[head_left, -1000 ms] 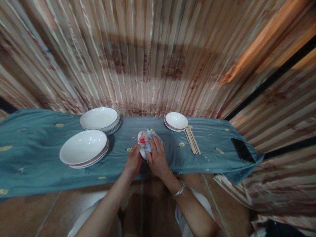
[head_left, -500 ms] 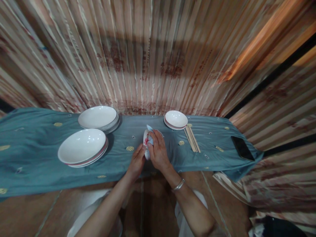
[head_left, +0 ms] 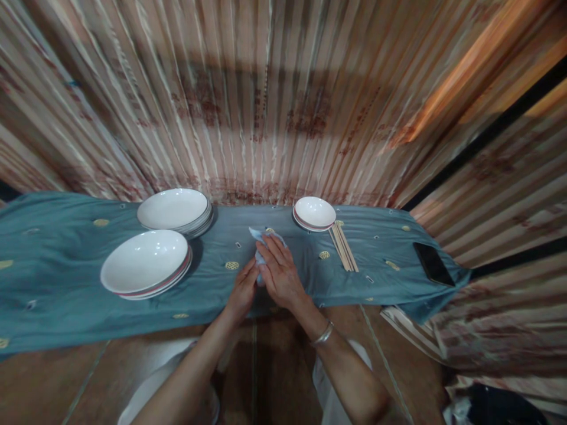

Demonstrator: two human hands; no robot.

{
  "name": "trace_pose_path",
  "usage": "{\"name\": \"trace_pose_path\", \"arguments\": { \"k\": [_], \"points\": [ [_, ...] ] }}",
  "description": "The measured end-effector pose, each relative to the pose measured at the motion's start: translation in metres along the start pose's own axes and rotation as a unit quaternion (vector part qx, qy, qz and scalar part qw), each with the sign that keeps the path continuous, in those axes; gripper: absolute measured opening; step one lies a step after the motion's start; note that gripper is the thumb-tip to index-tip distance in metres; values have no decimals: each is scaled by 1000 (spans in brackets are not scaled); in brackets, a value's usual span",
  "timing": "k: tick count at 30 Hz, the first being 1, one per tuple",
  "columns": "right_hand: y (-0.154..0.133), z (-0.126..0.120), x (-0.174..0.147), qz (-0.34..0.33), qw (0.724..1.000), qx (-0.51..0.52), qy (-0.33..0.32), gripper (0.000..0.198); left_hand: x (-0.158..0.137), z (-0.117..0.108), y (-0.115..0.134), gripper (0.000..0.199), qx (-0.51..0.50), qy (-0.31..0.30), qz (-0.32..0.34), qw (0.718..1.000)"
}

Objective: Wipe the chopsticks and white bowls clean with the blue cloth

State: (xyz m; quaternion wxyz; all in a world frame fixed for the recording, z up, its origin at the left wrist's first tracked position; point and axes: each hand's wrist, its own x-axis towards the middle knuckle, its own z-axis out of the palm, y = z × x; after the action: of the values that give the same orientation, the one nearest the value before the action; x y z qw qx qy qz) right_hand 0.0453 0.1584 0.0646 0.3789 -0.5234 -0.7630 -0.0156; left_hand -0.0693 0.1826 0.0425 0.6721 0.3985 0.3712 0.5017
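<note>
Both of my hands meet over the near middle of the table. A light blue cloth [head_left: 258, 258] is bunched between them, its pointed corner sticking up past the fingers. My right hand [head_left: 281, 277] lies over the cloth with its fingers bent and pressing it down; a silver bangle circles that wrist. My left hand [head_left: 243, 293] is closed at the left side of the cloth, gripping a small white bowl with a red pattern. Cloth and fingers now hide that bowl almost wholly.
On the blue-green tablecloth [head_left: 212, 307], stacked large white dishes [head_left: 146, 260] and plates [head_left: 175, 209] stand left. Small stacked bowls [head_left: 314, 211], several chopsticks [head_left: 344, 248] and a black phone [head_left: 433, 264] are right. A pleated curtain [head_left: 274, 136] hangs behind the table.
My right hand has shifted slightly left and flattened over the cloth, whose corner now points further left. The bowl's red pattern, visible before, is covered. The view has shifted a little.
</note>
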Motion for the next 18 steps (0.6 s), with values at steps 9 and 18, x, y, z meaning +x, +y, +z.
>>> {"name": "trace_pose_path", "arguments": {
  "k": [9, 18],
  "points": [
    [26, -9, 11, 100, 985, 131, 45, 44, -1, 2, 0, 35, 53, -50, -15, 997],
    [49, -3, 12, 218, 934, 276, 61, 46, -2, 4, 0, 24, 4, -27, -26, 999]
  ]
}}
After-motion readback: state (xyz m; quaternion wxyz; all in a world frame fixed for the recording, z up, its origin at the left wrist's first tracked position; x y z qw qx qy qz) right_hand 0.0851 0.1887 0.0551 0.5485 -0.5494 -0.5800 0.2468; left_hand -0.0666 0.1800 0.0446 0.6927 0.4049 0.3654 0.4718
